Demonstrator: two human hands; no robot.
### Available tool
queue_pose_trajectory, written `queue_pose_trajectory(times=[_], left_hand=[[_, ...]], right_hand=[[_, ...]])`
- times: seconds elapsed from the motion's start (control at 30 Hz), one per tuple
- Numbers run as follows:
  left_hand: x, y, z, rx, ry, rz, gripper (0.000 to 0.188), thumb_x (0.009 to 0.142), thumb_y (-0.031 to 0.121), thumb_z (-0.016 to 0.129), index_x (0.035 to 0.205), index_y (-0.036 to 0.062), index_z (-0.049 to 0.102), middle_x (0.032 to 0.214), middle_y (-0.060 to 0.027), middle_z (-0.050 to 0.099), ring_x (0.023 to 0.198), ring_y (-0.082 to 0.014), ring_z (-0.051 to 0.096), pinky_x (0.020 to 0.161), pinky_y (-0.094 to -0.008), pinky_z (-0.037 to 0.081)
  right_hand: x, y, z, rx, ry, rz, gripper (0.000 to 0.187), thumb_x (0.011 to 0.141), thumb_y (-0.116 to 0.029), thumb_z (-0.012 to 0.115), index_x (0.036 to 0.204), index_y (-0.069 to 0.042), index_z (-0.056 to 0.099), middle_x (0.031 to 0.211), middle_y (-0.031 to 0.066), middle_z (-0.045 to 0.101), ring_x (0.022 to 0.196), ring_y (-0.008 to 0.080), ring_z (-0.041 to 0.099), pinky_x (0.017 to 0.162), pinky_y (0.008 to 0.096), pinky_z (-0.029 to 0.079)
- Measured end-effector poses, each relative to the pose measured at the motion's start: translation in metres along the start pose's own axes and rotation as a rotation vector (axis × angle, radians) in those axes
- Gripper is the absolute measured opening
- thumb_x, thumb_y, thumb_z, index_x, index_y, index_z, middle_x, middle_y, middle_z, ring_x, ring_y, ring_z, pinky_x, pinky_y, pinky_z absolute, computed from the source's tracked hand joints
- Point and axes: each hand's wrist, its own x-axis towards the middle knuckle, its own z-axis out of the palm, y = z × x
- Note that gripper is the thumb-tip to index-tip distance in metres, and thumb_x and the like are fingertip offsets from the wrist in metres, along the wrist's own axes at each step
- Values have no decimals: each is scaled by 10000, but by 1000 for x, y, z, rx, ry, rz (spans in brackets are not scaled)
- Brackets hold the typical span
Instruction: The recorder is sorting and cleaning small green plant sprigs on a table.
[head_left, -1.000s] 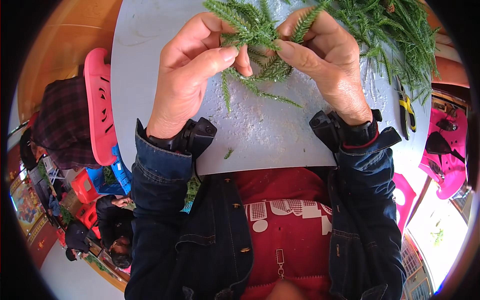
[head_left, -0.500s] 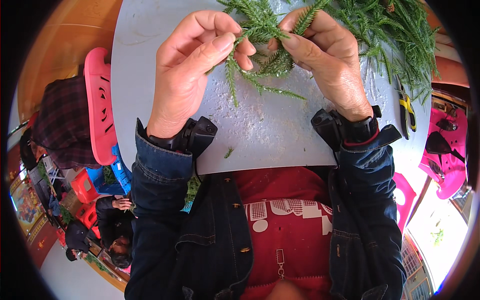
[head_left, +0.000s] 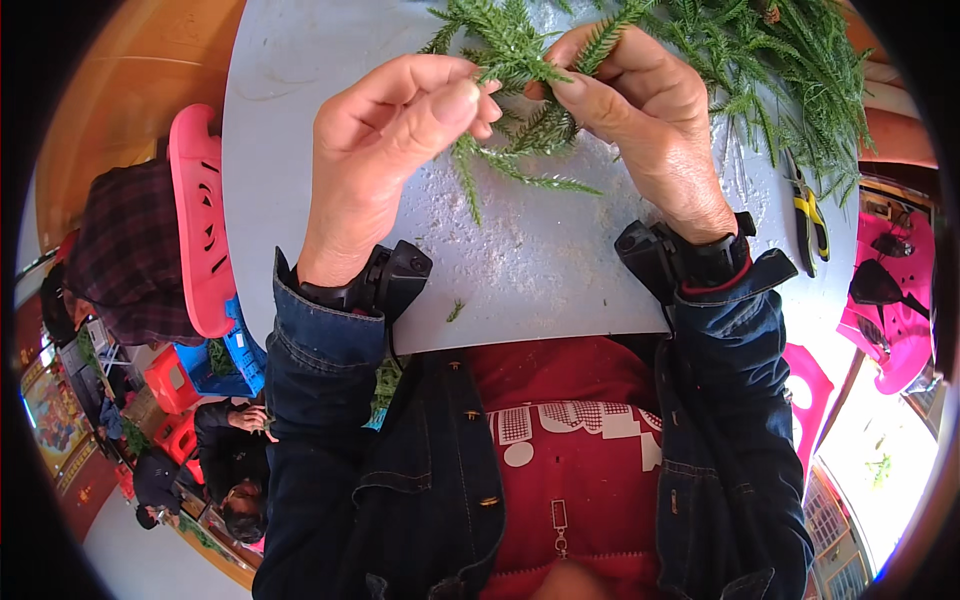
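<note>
Above the table's far middle, my right hand [head_left: 650,110] pinches the green artificial pine sprig [head_left: 515,50] between thumb and fingers. Its needled twigs fan out to the left and hang down between my hands. My left hand [head_left: 385,140] is closed at the sprig's left side, thumb against the fingers; whatever lies in that pinch is too small or hidden to make out. A large pile of similar pine sprigs [head_left: 770,75], with thin bare stems, lies just beyond my right hand.
Pliers with yellow and black handles [head_left: 812,220] lie on the grey table [head_left: 300,90] at the right. White crumbs and a green scrap [head_left: 456,311] are scattered nearby. A pink chair [head_left: 200,220] and blue crate [head_left: 235,355] stand left; other people [head_left: 240,470] sit at lower left.
My left fingers have shifted slightly, from pinching a twig to a tighter closed pose beside the sprig. The right hand keeps its pinch, almost in place.
</note>
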Motion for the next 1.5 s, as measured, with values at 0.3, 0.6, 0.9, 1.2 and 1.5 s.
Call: queue_pose_trajectory(times=[0.3,0.6,0.9,1.2,1.5], left_hand=[[-1,3,0,61,71,-37,169,876,64,560,974,-69,592,831,-88,627,772,-131,580,751,-247,463],[-3,2,4,181,94,49,148,875,45,563,973,-59,599,813,-73,618,765,-107,565,701,-213,452],[0,6,5,384,89,245,115,822,-19,610,930,-56,613,841,-59,585,692,-66,499,587,-177,389],[-1,9,8,453,132,296,109,802,-53,609,910,-55,610,840,-65,578,690,-76,506,587,-184,401],[1,9,10,562,115,309,104,804,-51,602,908,-57,603,824,-62,572,674,-87,501,591,-196,404]], right_hand=[[-1,-3,3,-55,47,-97,129,846,-78,627,968,-40,616,862,-30,575,729,27,490,655,165,398],[-4,-10,5,-41,67,-21,113,857,-65,608,958,-15,610,859,-17,578,724,34,494,650,168,400],[47,37,2,362,-355,-983,81,838,13,588,918,11,573,816,14,543,685,62,490,620,194,383],[3,-20,10,-99,9,-254,30,855,-8,575,873,14,584,791,14,539,653,60,466,599,198,372],[0,-42,12,75,30,79,72,878,-46,564,841,14,576,723,-3,533,638,54,457,590,200,376]])
